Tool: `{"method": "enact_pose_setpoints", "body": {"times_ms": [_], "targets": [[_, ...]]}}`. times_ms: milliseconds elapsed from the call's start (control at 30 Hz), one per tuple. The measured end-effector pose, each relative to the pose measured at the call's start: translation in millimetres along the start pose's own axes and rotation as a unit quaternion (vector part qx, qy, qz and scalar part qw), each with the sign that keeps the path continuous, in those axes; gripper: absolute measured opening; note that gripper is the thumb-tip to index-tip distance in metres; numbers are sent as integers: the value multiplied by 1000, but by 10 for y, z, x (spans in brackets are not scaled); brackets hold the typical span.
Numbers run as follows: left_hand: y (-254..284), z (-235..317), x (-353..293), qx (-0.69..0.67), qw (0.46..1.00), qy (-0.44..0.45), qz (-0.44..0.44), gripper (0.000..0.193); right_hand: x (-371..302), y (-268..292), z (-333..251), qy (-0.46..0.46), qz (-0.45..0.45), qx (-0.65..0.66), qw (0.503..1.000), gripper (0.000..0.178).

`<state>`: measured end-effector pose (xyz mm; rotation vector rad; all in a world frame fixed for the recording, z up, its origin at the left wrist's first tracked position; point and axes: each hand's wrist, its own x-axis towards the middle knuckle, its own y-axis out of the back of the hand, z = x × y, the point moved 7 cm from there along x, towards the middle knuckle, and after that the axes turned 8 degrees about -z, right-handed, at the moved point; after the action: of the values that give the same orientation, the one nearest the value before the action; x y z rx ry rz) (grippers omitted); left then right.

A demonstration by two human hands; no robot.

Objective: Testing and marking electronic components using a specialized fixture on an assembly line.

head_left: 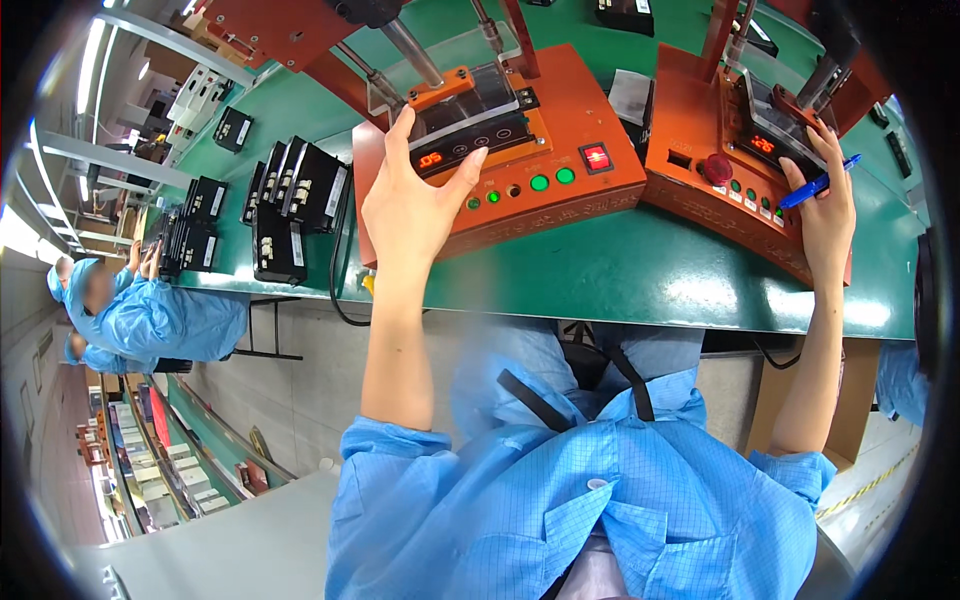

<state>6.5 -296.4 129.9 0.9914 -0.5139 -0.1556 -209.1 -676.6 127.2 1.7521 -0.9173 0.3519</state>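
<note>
My left hand (pixel 412 210) is at the left orange press (pixel 575 95), thumb and forefinger spread wide. Its fingertips rest at the edge of a black module (pixel 470 143) with a lit red display, seated under the press's clear plate (pixel 500 45). Over at the right orange press (pixel 672 150), my right hand (pixel 828 210) has a blue pen (pixel 822 182) tucked between its fingers. The same hand's fingertips reach the second black module (pixel 765 135), which also shows red digits. My palm and the pen cover part of that press's front.
Several black modules (pixel 318 185) stand in a group on the green table (pixel 560 270), left of the left press. A black cable (pixel 338 270) hangs over the front edge. Farther left, people in blue coats (pixel 165 315) sit along the table. A cardboard box (pixel 855 400) is below right.
</note>
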Motion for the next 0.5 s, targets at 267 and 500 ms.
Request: {"method": "enact_pose_setpoints", "body": {"times_ms": [267,500], "targets": [[19,-152,20,-19,1000,-3,4,73,5,-30,26,-6,-22,-3,1000,49],[-7,-126,59,1,1000,1,-6,65,-16,37,76,-18,-30,16,999,47]]}}
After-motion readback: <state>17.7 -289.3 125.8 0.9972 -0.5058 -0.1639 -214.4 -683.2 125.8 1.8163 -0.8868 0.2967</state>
